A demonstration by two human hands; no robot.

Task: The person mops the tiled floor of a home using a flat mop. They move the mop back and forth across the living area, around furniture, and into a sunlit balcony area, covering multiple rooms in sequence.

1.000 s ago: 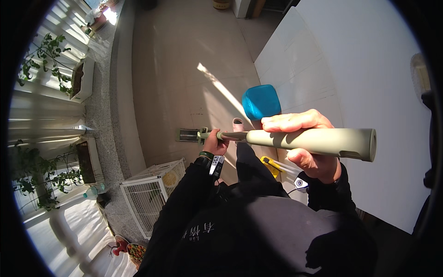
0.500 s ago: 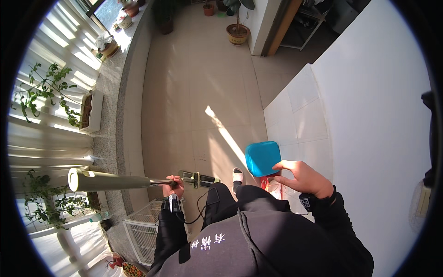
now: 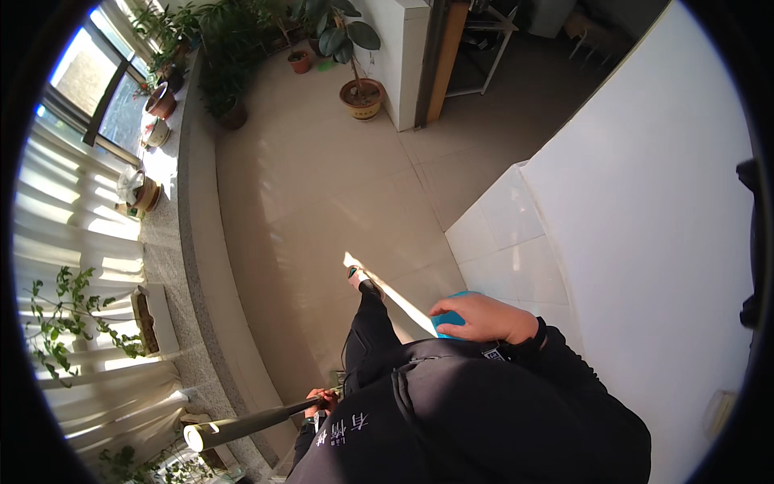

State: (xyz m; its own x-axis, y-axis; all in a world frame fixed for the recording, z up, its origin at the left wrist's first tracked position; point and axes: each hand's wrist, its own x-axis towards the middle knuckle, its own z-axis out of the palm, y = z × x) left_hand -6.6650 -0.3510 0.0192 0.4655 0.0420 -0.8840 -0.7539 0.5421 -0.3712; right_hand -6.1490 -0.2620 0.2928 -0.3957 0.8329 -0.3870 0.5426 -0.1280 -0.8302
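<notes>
My left hand (image 3: 322, 399) is wrapped round the slim shaft of a long-handled mop (image 3: 246, 425). The thick olive grip end points out to the lower left, and my leg and clothing mostly hide its flat head. My right hand (image 3: 493, 317) is held out in front of my body, thumb and fingers apart with nothing between them. Beneath it shows part of a blue, rounded stool-like thing (image 3: 449, 319), largely covered by the hand and my top; whether the hand touches it I cannot tell.
A stone ledge (image 3: 165, 266) with potted plants and curtains runs along the left. A potted rubber plant (image 3: 362, 98) stands by the doorway ahead. A white wall (image 3: 637, 242) closes the right side. My foot (image 3: 360, 278) is forward on the tiled floor (image 3: 314, 177).
I have moved forward with one foot stepping ahead. The mop and my left hand are lower in view, its head now mostly hidden. My right hand covers more of the blue thing.
</notes>
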